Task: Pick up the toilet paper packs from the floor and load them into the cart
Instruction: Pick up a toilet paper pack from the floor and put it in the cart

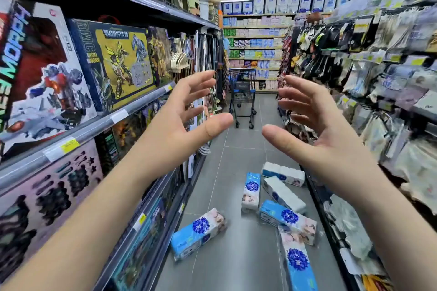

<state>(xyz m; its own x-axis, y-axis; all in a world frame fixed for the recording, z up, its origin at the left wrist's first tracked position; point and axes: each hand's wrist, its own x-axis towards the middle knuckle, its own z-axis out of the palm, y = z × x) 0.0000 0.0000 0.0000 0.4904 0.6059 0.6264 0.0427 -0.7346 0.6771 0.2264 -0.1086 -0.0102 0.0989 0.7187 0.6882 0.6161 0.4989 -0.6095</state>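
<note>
Several blue-and-white toilet paper packs lie scattered on the grey tiled aisle floor. One pack (198,233) lies nearest the left shelf base. Another pack (251,192) lies lengthwise in the middle, and a further pack (298,263) is close to me on the right. A blue shopping cart (242,95) stands far down the aisle, apart from the packs. My left hand (186,120) and my right hand (316,123) are raised at chest height, palms facing each other, fingers spread, holding nothing, well above the packs.
Shelves of boxed toys (113,64) line the left side. Racks of hanging bagged goods (378,78) line the right side. The aisle between them is narrow. More shelves of paper goods (255,38) close off the far end behind the cart.
</note>
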